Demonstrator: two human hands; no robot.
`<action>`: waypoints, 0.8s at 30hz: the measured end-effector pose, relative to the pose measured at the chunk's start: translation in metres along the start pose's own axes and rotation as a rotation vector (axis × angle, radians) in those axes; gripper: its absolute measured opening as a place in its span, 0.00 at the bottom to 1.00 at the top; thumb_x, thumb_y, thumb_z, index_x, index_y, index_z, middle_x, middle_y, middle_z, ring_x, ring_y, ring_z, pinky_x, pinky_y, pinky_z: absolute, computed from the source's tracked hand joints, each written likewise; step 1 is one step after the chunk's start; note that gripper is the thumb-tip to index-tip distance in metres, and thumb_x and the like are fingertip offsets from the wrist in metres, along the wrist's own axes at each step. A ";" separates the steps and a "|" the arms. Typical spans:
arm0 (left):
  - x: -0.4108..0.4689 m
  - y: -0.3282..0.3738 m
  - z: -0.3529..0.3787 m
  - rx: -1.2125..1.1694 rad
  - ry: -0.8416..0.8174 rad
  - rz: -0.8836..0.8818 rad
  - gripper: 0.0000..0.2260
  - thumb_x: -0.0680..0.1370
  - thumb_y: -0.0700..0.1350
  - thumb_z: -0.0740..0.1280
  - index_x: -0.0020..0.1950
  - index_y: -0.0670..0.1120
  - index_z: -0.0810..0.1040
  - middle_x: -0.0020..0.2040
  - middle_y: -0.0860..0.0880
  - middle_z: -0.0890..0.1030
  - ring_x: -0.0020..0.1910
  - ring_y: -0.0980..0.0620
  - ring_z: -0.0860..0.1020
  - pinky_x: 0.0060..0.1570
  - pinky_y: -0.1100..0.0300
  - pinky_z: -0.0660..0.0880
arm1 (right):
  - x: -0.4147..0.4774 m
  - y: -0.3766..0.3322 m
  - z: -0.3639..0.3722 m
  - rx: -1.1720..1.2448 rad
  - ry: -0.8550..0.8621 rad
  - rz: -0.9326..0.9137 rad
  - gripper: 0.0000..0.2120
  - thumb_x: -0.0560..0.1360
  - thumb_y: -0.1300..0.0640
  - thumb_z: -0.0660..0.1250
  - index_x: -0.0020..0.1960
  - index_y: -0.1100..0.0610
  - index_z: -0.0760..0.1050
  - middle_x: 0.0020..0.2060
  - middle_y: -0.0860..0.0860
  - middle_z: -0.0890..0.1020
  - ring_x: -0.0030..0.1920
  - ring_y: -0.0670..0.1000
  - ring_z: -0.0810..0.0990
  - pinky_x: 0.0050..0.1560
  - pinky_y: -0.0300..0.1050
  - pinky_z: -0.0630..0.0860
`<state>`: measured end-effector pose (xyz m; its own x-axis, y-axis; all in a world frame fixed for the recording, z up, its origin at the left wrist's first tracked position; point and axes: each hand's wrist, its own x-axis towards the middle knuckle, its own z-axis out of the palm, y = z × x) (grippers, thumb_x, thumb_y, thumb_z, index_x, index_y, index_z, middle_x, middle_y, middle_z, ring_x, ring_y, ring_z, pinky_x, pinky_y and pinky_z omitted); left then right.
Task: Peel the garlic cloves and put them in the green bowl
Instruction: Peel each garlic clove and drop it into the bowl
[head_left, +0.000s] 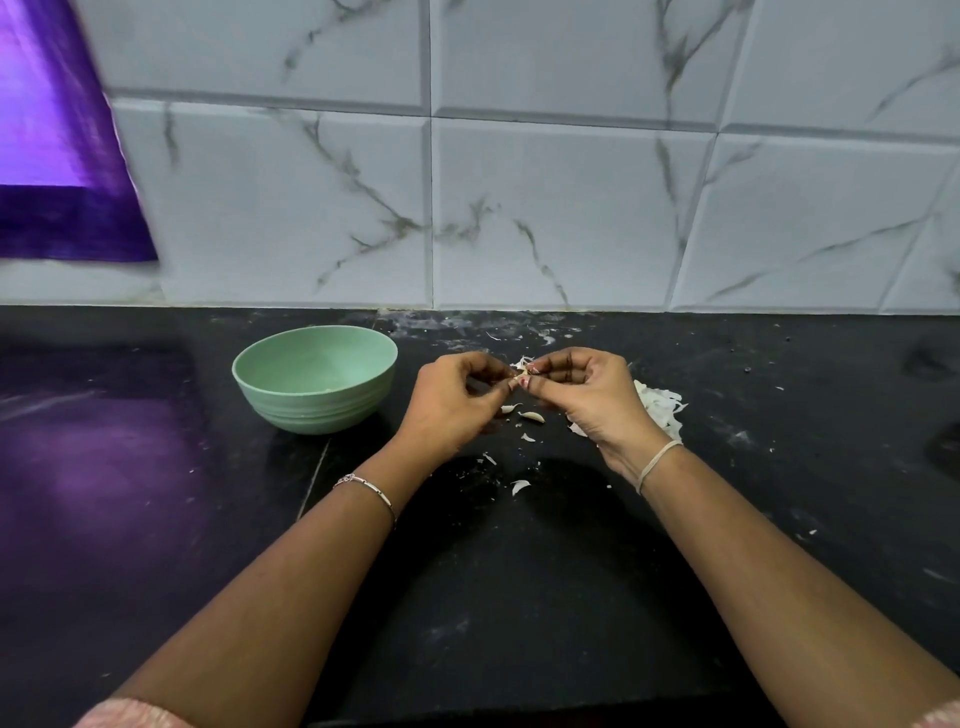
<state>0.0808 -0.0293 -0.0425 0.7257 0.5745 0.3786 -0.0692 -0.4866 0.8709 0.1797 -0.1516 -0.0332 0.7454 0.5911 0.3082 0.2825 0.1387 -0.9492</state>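
Observation:
A pale green bowl stands on the black counter, left of my hands. My left hand and my right hand meet above the counter, and both pinch one small garlic clove between their fingertips. Most of that clove is hidden by my fingers. Two loose garlic cloves lie on the counter just below my hands. A heap of white garlic peel sits right of my right hand. What lies inside the bowl is hard to make out.
The black counter is strewn with small bits of peel in front of me. A marbled tile wall rises right behind the bowl. A purple cloth hangs at the upper left.

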 end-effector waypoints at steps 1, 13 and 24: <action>0.000 0.000 0.000 0.025 -0.010 0.014 0.02 0.75 0.42 0.73 0.45 0.49 0.82 0.38 0.48 0.82 0.35 0.48 0.83 0.33 0.52 0.82 | 0.000 0.000 0.000 0.018 -0.001 0.003 0.07 0.67 0.68 0.76 0.43 0.62 0.80 0.36 0.54 0.83 0.34 0.42 0.80 0.38 0.35 0.79; -0.005 0.006 0.003 0.015 -0.074 -0.016 0.03 0.78 0.44 0.69 0.48 0.45 0.80 0.39 0.43 0.82 0.36 0.47 0.83 0.34 0.51 0.82 | 0.000 -0.004 0.001 0.013 0.013 0.003 0.08 0.68 0.70 0.75 0.41 0.60 0.80 0.37 0.52 0.83 0.35 0.42 0.80 0.39 0.33 0.76; -0.007 0.005 0.004 0.150 -0.078 0.077 0.05 0.78 0.44 0.66 0.43 0.47 0.78 0.34 0.45 0.81 0.33 0.46 0.82 0.36 0.47 0.81 | -0.004 -0.009 0.003 -0.091 0.033 -0.083 0.08 0.67 0.72 0.73 0.42 0.62 0.79 0.36 0.51 0.82 0.32 0.37 0.78 0.34 0.28 0.72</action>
<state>0.0777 -0.0388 -0.0419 0.7736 0.4819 0.4114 -0.0277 -0.6229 0.7818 0.1729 -0.1530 -0.0263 0.7363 0.5537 0.3891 0.3969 0.1123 -0.9110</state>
